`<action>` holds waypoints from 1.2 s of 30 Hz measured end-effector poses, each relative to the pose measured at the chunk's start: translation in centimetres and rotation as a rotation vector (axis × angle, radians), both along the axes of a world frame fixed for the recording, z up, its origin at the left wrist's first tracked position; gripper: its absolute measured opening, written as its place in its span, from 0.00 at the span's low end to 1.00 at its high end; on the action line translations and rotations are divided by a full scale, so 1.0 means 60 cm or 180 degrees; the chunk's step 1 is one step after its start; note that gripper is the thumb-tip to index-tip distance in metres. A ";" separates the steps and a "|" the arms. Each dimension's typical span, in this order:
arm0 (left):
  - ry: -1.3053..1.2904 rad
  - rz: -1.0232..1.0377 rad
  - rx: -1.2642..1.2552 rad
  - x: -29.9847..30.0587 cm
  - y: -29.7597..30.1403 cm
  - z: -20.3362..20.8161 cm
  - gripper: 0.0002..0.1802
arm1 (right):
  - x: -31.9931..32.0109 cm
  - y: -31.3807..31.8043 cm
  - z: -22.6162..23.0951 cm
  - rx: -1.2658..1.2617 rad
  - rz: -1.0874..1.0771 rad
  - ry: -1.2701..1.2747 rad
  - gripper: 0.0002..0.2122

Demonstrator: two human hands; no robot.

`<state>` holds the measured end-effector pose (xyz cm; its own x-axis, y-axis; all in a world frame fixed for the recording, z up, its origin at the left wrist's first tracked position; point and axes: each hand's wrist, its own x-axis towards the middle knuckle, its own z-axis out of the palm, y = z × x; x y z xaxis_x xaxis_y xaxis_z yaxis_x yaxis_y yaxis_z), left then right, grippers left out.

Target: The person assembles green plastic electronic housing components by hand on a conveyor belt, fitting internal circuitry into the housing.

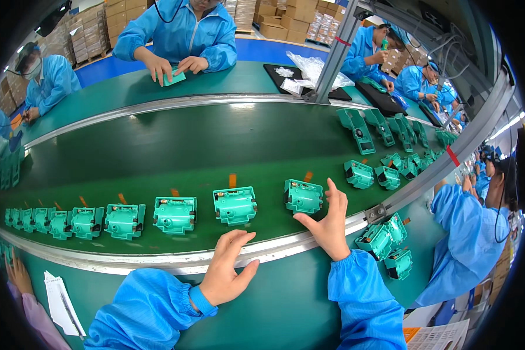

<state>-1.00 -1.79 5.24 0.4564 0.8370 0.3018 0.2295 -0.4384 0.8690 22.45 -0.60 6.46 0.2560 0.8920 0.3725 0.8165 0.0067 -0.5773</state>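
Teal housings (175,217) (orange tabs (233,181)), dark green belt (175,143), blue sleeves (140,309).

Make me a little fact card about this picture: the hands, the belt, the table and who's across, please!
Left hand: open and empty, near the metal rail
Right hand: open, beside a green housing; touching unclear
Belt: green, with a row of housings
Table: three more housings near the right sleeve
Across the belt: person in blue, handling a green piece
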 end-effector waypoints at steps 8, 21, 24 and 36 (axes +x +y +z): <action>-0.0297 -0.0024 -0.0196 -0.007 0.002 0.011 0.23 | 0.010 0.026 -0.018 -0.0007 0.0619 0.0161 0.44; -0.2456 -0.0995 -0.2381 -0.007 0.021 -0.021 0.37 | -0.076 -0.042 -0.014 0.1120 0.1503 -0.0326 0.39; -0.2530 -0.1063 -0.2473 -0.007 0.028 -0.031 0.35 | -0.078 -0.043 -0.020 0.1180 0.1607 -0.0243 0.39; -0.2805 -0.0739 -0.2482 0.003 0.031 -0.041 0.37 | -0.074 -0.044 -0.048 -0.0072 0.1988 0.3870 0.27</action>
